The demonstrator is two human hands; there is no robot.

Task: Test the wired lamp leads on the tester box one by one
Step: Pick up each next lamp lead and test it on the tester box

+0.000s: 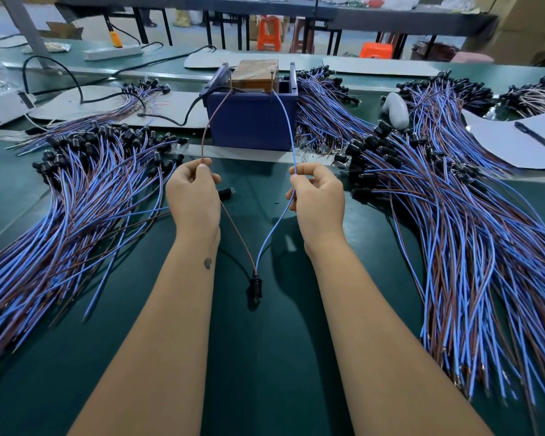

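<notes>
A blue tester box [251, 119] stands at the middle of the green table, with two upright metal pins on a brown block on top. My left hand [193, 196] pinches a brown lead [209, 124] whose end touches the left pin. My right hand [318, 196] pinches the blue lead [288, 127], and its end reaches the right pin. Both leads run down to one black lamp socket [255, 286] lying on the table between my forearms; I cannot tell whether its bulb is lit.
Big heaps of blue and brown wired lamp leads lie at the left [76, 196] and the right [447, 199]. A loose black socket [225, 192] lies near my left hand. A pen on white paper [537, 136], a black power cable [158, 111] and a power strip [112, 53] lie farther back.
</notes>
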